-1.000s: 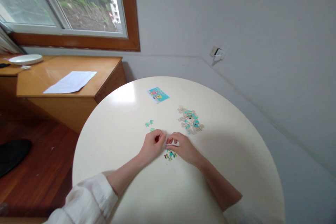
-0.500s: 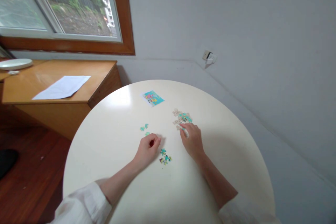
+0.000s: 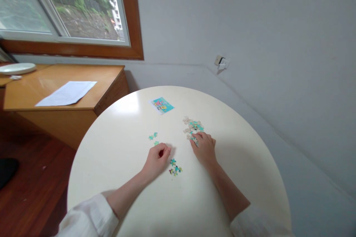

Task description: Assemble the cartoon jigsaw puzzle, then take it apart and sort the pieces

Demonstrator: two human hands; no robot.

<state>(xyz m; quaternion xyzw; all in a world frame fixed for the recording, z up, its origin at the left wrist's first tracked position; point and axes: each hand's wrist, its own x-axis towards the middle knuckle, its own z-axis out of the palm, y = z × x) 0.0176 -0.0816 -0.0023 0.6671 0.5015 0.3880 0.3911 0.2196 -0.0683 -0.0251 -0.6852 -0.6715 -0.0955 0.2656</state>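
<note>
White tabletop point(image 3: 111, 148), puzzle pieces point(image 3: 194, 125) at mixed angles

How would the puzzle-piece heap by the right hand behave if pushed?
The heap would probably spread apart, since its pieces lie loosely overlapped. They look thin and flat, so likely light and unlikely to roll. The glossy table suggests they may slide easily.
</note>
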